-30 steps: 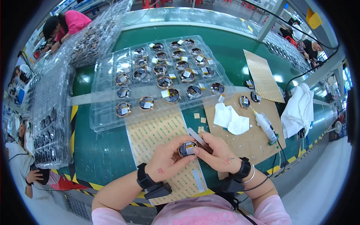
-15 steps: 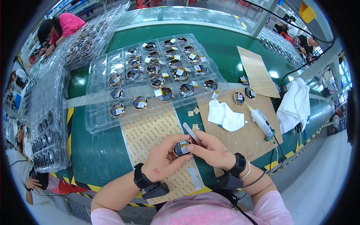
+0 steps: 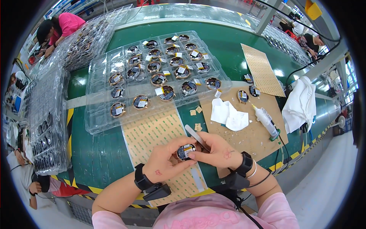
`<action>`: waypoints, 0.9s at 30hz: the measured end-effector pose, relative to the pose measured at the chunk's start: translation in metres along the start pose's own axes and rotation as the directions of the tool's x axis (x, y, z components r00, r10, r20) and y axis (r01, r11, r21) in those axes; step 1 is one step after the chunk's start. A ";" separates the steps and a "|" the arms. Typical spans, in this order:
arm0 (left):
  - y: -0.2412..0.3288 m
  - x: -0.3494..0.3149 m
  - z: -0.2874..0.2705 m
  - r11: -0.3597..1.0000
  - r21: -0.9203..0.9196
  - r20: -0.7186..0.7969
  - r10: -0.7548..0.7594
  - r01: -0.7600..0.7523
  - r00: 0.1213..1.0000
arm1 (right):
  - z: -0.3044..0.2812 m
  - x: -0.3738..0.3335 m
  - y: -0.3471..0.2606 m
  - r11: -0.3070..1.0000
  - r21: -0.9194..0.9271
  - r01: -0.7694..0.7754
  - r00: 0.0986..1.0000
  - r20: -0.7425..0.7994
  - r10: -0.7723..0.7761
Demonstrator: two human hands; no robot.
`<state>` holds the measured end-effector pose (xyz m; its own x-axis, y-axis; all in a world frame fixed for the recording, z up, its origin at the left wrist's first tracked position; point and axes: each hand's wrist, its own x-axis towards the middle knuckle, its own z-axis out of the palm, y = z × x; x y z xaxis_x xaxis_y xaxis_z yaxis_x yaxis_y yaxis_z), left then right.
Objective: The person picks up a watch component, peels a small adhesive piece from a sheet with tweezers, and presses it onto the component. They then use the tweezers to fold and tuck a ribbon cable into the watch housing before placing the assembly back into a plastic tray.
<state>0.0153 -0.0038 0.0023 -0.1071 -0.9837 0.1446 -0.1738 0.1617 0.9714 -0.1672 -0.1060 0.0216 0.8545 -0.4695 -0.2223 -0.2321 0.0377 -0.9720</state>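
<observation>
My left hand (image 3: 163, 159) is closed round the rim of a round watch body (image 3: 184, 150), gold-edged with a dark circuit board and a pale label showing. Against the lower right of its face presses the thumb of my right hand (image 3: 220, 153). Grey metal tweezers (image 3: 195, 135) are tucked in the fingers of that same hand, their blunt end pointing up and left; the tips are hidden. Both hands are above a tan sheet of adhesive pieces (image 3: 152, 131) with green marks.
Beyond my hands lies a clear plastic tray (image 3: 100, 124) with several watch bodies. On the right, a brown board (image 3: 263, 139) bears white wipes (image 3: 228, 115), a glue syringe (image 3: 266, 121) and a loose watch body (image 3: 243, 96). Stacked trays (image 3: 47, 103) stand at left; a co-worker (image 3: 68, 24) bends beyond.
My right thumb has slid slightly down across the watch body's face, so more of the circuit board shows. Both hands keep their hold in nearly the same place.
</observation>
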 end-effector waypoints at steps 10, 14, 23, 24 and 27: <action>0.002 -0.005 0.011 1.000 -0.007 -0.077 0.000 -0.001 0.997 | 0.010 -0.004 -0.006 0.981 -0.188 0.043 0.992 -0.108 -0.064; 0.006 -0.006 0.018 0.979 -0.202 -0.133 -0.022 -0.006 0.991 | 0.003 -0.004 0.002 0.975 0.212 0.062 0.997 -0.050 -0.052; 0.000 -0.008 0.005 0.976 -0.210 -0.074 0.050 -0.065 0.996 | 0.002 -0.003 -0.009 0.929 0.359 0.084 0.994 -0.100 -0.051; 0.003 -0.007 0.001 0.965 -0.263 -0.036 -0.031 0.020 0.999 | 0.001 -0.003 -0.010 0.924 0.374 0.080 0.991 -0.129 -0.034; 0.004 -0.005 0.004 0.960 -0.276 -0.049 -0.052 0.036 0.997 | 0.000 -0.004 -0.009 0.949 0.309 0.059 0.992 -0.125 -0.021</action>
<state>0.0115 0.0020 0.0051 -0.0493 -0.9934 0.1031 0.0994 0.0978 0.9902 -0.1687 -0.1048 0.0313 0.7942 -0.5771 -0.1903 -0.0263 0.2803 -0.9596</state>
